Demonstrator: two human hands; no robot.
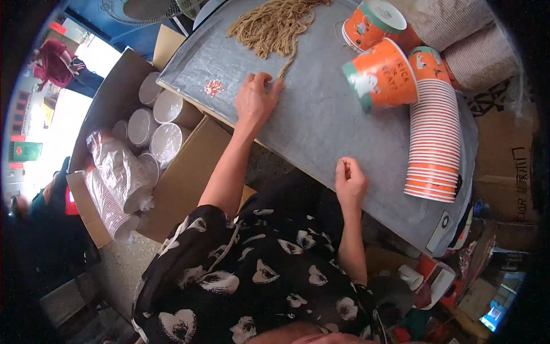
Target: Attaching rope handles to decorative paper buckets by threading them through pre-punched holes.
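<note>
My left hand is over the grey tabletop, its fingers bent and the thumb spread apart from them. The thumb tip is beside the tail of a bundle of tan twine strands, whose loose ends fan out at the far side. I cannot see anything held in that hand. Close to the table's near edge, my right hand is closed, thumb against the curled fingers. Whatever it pinches, if anything, is too small to make out. A little pile of orange and white bits lies left of my left hand.
On the right of the grey table lies a long nested stack of orange paper cups, with an orange paper bucket beside it. Wrapped cup stacks fill the far right corner. A cardboard box of bagged cups stands left. A person is beyond.
</note>
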